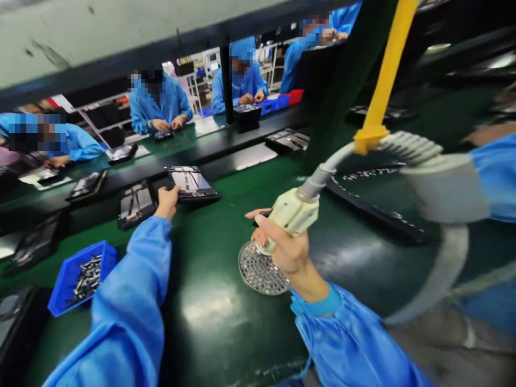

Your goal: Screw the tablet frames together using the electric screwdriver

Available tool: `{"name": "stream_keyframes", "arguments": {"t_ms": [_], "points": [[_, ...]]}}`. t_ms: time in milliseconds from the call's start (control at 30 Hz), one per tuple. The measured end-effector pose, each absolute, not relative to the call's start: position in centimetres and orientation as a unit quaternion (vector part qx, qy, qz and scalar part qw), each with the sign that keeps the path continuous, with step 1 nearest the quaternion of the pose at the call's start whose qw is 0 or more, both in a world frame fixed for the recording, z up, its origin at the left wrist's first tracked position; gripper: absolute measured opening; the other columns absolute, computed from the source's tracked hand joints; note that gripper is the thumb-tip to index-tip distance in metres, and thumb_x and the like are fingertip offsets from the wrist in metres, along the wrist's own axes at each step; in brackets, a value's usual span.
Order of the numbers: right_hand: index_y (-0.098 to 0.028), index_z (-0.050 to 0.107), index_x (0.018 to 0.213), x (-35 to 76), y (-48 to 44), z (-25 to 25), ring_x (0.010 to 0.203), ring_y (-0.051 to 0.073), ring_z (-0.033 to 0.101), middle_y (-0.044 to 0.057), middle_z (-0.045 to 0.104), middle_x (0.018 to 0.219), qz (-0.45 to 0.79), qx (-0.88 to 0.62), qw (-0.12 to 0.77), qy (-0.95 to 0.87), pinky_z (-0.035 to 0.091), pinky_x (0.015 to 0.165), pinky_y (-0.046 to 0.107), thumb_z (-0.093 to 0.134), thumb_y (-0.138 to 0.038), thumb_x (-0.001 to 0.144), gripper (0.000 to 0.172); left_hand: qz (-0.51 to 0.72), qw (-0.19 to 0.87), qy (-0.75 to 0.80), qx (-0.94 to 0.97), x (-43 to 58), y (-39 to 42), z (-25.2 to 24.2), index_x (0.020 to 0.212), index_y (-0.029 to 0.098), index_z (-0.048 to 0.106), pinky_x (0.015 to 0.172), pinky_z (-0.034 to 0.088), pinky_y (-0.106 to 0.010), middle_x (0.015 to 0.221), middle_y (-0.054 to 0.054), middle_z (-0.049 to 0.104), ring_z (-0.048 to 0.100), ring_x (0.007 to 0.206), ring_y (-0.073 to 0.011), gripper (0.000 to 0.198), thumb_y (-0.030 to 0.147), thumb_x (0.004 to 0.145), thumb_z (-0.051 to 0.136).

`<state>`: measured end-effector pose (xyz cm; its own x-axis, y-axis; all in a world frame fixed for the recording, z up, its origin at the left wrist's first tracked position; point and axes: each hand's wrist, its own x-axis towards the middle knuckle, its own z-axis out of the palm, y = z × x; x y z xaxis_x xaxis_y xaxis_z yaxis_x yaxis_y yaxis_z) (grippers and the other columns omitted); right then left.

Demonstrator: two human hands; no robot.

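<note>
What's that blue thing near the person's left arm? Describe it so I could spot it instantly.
On the green-topped workbench, find the person's left sleeve. Right beside it sits a blue plastic bin. Unlike the dark panels lying nearby, it is bright blue and filled with small metal parts.

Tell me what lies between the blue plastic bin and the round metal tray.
In the head view, the left arm in its blue sleeve lies there, above the green bench mat.

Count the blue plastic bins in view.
2: a near blue bin holding metal parts beside the left sleeve, and a far blue bin beside a red bin. Others may be hidden.
</note>
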<state>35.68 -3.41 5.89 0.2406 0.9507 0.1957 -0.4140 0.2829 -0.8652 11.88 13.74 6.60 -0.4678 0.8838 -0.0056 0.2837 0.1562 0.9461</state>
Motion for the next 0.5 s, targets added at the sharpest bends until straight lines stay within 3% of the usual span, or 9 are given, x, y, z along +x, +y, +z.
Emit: {"name": "stream_keyframes", "arguments": {"t_ms": [67,133,200,267,400,500], "points": [[-0.018,0.071,0.075,35.7,-3.7,5.5,0.038,0.011,0.045,-0.005,0.050,0.044,0.488,-0.362,0.695,-0.385,0.042,0.042,0.027,0.085,-0.049,0.071,0.033,0.487,0.340,0.700,0.396,10.7,10.5,5.2,0.140,0.007,0.056,0.098,0.059,-0.038,0.128,-0.015,0.068,0.069,0.101,-0.0185,0.045,0.014,0.096,0.060],[-0.020,0.065,0.067,35.5,-4.2,5.0,0.037,0.010,0.044,-0.006,0.050,0.043,0.487,-0.369,0.694,-0.381,0.041,0.040,0.027,0.085,-0.048,0.071,0.035,0.480,0.379,0.681,0.403,9.3,5.6,3.8,0.135,0.009,0.062,0.101,0.056,-0.033,0.125,-0.012,0.072,0.069,0.102,-0.0172,0.045,0.015,0.091,0.060],[-0.022,0.059,0.064,35.2,-4.4,4.5,0.036,0.010,0.044,-0.007,0.050,0.043,0.486,-0.371,0.695,-0.377,0.041,0.040,0.027,0.085,-0.047,0.071,0.037,0.459,0.414,0.655,0.434,7.9,-0.1,2.5,0.138,0.015,0.062,0.101,0.055,-0.030,0.127,-0.008,0.073,0.070,0.106,-0.0194,0.056,0.025,0.083,0.066],[-0.022,0.060,0.068,34.8,-4.4,4.1,0.036,0.010,0.043,-0.008,0.050,0.043,0.492,-0.367,0.696,-0.374,0.043,0.040,0.027,0.085,-0.046,0.070,0.035,0.368,0.434,0.662,0.489,6.9,-5.1,1.9,0.143,0.016,0.058,0.093,0.057,-0.031,0.114,-0.006,0.077,0.072,0.101,-0.0230,0.071,0.045,0.079,0.070],[-0.022,0.059,0.072,33.9,-4.1,3.5,0.036,0.010,0.044,-0.008,0.051,0.047,0.491,-0.356,0.705,-0.368,0.046,0.042,0.028,0.086,-0.045,0.070,0.035,0.130,0.348,0.711,0.598,4.6,-10.4,3.0,0.134,0.017,0.066,0.064,0.050,-0.032,0.067,0.001,0.069,0.066,0.064,-0.0259,0.087,0.078,0.072,0.063],[-0.022,0.059,0.070,33.4,-4.1,3.0,0.037,0.010,0.045,-0.007,0.051,0.049,0.492,-0.362,0.699,-0.373,0.047,0.043,0.028,0.086,-0.045,0.072,0.036,0.115,0.263,0.752,0.593,-0.1,-10.4,4.3,0.114,0.027,0.075,0.063,0.047,-0.031,0.074,0.001,0.074,0.064,0.062,-0.0254,0.074,0.083,0.067,0.061]]}}
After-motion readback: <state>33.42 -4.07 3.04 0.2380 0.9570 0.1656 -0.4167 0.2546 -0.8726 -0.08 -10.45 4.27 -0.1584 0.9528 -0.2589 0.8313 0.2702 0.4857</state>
